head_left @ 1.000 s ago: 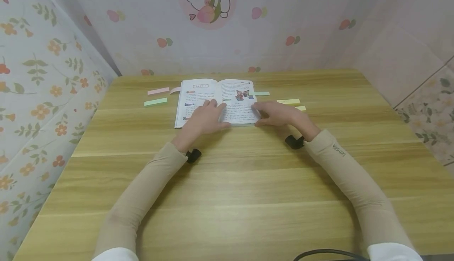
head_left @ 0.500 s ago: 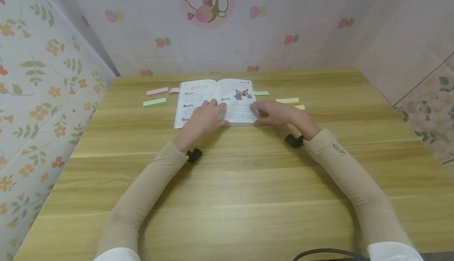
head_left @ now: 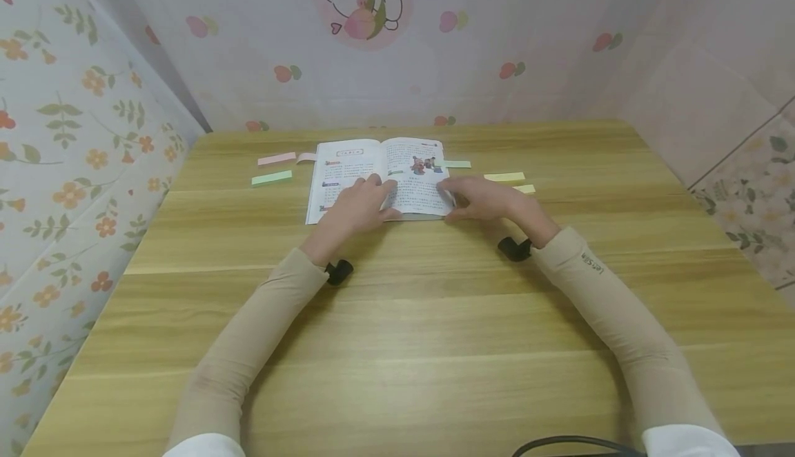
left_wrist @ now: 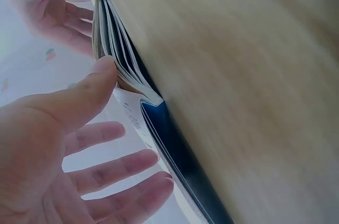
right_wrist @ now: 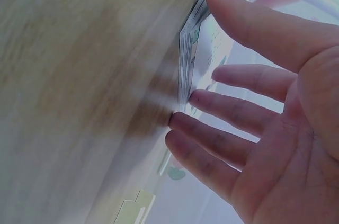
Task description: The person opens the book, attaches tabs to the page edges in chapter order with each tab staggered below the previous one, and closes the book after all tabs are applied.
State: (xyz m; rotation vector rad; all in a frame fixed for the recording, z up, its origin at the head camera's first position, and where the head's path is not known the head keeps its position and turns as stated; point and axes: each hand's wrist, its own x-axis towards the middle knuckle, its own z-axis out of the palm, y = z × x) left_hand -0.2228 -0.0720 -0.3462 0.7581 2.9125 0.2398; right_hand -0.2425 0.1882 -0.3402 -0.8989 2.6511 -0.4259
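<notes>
Almost nothing was altered from the earlier frames: the open book [head_left: 379, 177] was kept flattened by the left hand [head_left: 355, 207] and right hand [head_left: 487, 198], fingers outstretched and gripping nothing, so the pages were merely held.

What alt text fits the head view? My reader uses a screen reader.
Two hands rest on an open book on a wooden table: left hand on its left page, right hand at its right edge. Sticky-note strips lie either side.

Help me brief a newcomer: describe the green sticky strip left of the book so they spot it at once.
On the wooden table, find the open book near the far edge, where both hands rest. Left of it lie two paper strips: the green strip is the nearer one, the pink strip lies behind it.
</notes>
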